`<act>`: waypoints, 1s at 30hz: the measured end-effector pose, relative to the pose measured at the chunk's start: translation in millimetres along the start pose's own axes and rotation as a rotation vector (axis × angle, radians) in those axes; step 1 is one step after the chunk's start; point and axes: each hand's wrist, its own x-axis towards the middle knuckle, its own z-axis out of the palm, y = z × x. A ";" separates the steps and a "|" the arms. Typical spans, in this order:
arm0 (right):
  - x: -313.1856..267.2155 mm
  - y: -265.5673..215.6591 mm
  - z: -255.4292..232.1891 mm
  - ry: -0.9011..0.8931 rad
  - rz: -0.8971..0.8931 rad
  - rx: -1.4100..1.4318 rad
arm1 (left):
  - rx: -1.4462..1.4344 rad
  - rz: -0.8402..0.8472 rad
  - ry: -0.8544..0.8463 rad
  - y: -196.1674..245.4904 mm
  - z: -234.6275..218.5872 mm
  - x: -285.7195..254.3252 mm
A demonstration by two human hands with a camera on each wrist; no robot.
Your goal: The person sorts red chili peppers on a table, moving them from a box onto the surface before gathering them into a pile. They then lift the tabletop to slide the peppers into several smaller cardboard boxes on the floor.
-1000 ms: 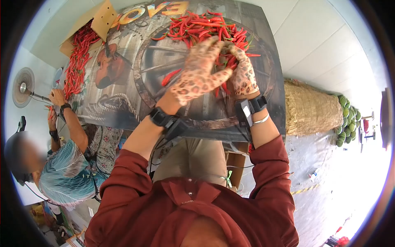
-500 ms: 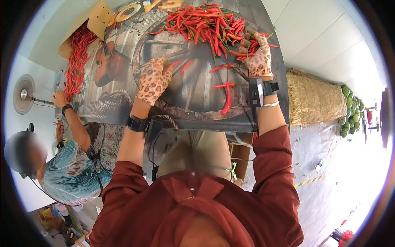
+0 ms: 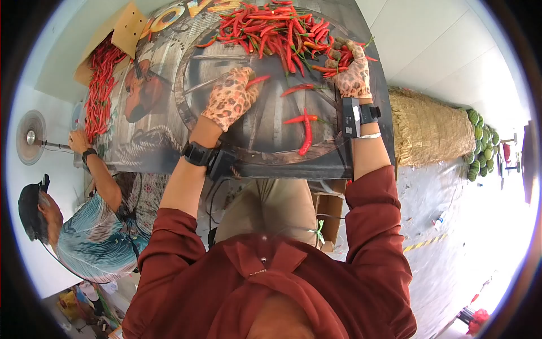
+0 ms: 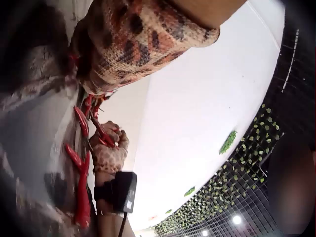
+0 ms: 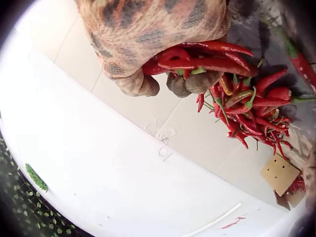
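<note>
My left hand (image 3: 230,100), in a leopard-print glove, is low over the middle of the table with its fingers curled. A red chili pepper (image 3: 258,81) pokes out from its fingertips. Over at the right, my gloved right hand (image 3: 354,74) grips several red chilies (image 5: 207,64), its fingers wrapped round them in the right wrist view. It is beside the right end of a big chili pile (image 3: 271,28). Between the hands lie a few loose chilies, one of them pointing toward me (image 3: 306,133).
A printed tabletop (image 3: 186,135) bears everything. At the far left a cardboard box (image 3: 127,31) lies on its side, spilling chilies (image 3: 100,96). Another person (image 3: 96,237) sits at that end, one hand by the spill. Watermelons (image 3: 480,147) lie on the floor at right.
Both hands were together at the pile, then parted. The right moved right with chilies in its grip; the left came down-left, then shifted right and up to the loose chilies, taking hold there.
</note>
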 end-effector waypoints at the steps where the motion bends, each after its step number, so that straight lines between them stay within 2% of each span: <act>1: 1.1 1.0 -0.3 -0.020 -0.039 -0.019 | 0.002 0.008 -0.004 2.8 2.0 -1.7; 3: 3.3 1.3 -2.1 -0.002 -0.057 0.003 | -0.083 0.085 0.004 15.4 1.7 -8.8; 4: 4.2 1.3 -4.2 -0.026 -0.041 0.012 | -0.130 0.108 0.064 25.2 -0.3 -16.8; 7: -0.4 1.1 -2.0 -0.055 -0.037 0.010 | -0.214 0.064 0.057 56.0 7.4 -23.3; 9: -4.3 0.3 3.4 0.007 0.024 0.050 | -0.226 0.111 0.030 66.7 18.8 -23.9; 11: -2.2 2.3 5.3 0.014 -0.012 0.041 | -0.143 0.001 -0.212 87.4 14.0 -24.6; 15: -8.0 3.1 6.9 -0.008 -0.074 0.030 | -0.031 0.101 -0.212 99.1 15.9 -26.3; 18: -1.6 1.1 2.5 0.009 0.028 0.064 | -0.048 0.132 -0.255 96.9 14.5 -23.7; 20: -2.4 2.2 2.7 0.010 -0.013 0.030 | -0.061 0.154 -0.275 96.7 14.8 -20.5; 22: -5.8 4.2 7.1 0.041 -0.086 -0.025 | -0.049 0.116 -0.421 93.6 14.8 -16.1; 23: -11.9 4.3 5.1 0.051 -0.080 -0.025 | -0.054 0.112 -0.432 90.8 19.6 -20.5; 25: -12.0 2.9 3.4 0.040 -0.024 0.011 | 0.013 0.258 -0.206 80.6 32.4 -19.8; 29: -10.4 3.5 3.3 0.032 -0.026 0.053 | 0.009 0.322 -0.166 68.9 30.2 5.9; 30: -10.6 4.0 3.4 0.041 -0.028 0.043 | -0.002 0.239 -0.158 70.3 29.4 5.6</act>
